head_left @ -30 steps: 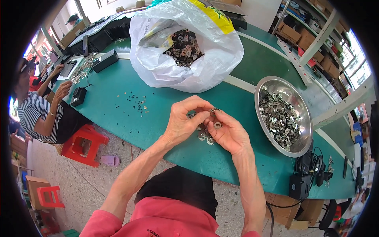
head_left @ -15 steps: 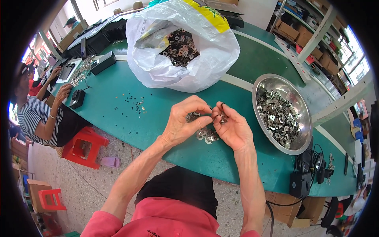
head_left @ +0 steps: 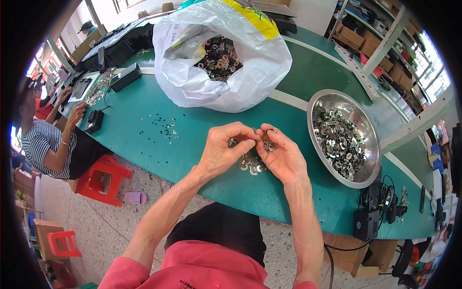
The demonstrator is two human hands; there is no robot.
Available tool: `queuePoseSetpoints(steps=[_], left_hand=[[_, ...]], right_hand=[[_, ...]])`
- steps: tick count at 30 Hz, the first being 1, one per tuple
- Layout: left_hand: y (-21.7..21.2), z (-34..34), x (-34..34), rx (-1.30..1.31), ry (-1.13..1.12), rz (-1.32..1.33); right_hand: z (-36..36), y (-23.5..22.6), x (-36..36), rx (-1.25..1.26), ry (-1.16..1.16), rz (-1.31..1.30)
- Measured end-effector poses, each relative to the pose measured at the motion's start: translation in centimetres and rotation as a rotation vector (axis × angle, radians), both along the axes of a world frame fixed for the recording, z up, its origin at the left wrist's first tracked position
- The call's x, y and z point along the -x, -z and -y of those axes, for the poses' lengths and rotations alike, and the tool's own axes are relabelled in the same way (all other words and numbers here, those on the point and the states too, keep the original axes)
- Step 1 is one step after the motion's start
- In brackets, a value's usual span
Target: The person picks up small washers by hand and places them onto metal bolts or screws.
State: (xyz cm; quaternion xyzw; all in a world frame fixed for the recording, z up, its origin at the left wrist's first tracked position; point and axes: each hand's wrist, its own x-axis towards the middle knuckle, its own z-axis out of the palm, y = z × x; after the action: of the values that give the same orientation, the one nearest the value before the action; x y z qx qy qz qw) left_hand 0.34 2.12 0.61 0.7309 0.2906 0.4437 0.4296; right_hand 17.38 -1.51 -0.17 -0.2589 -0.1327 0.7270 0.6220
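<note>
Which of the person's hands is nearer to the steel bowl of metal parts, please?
The right hand is nearer: it lies just left of the steel bowl. The left hand is farther away, on the other side of the right hand.

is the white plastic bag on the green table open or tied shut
Open: the white plastic bag's mouth gapes, showing dark metal rings piled inside.

Assembly workshop: green workbench (head_left: 144, 139), bulk metal parts (head_left: 339, 142), stockroom shelving (head_left: 380, 43).
</note>
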Motion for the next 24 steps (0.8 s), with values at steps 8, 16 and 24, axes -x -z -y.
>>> queuePoseSetpoints(steps=[8,16,24], left_hand=[[0.0,-0.3,0.1,-0.192,-0.080,0.018],[0.3,-0.2,-0.5,-0.276,-0.090,-0.021],[0.3,-0.7,-0.2,-0.305,-0.233,-0.105]], right_hand=[[0.1,0.1,0.4,-0.026,-0.137,0.020],[0.1,0.0,0.8,-0.026,-0.104,0.005],[0.1,-0.4,-0.8,0.055,0.057,0.163]])
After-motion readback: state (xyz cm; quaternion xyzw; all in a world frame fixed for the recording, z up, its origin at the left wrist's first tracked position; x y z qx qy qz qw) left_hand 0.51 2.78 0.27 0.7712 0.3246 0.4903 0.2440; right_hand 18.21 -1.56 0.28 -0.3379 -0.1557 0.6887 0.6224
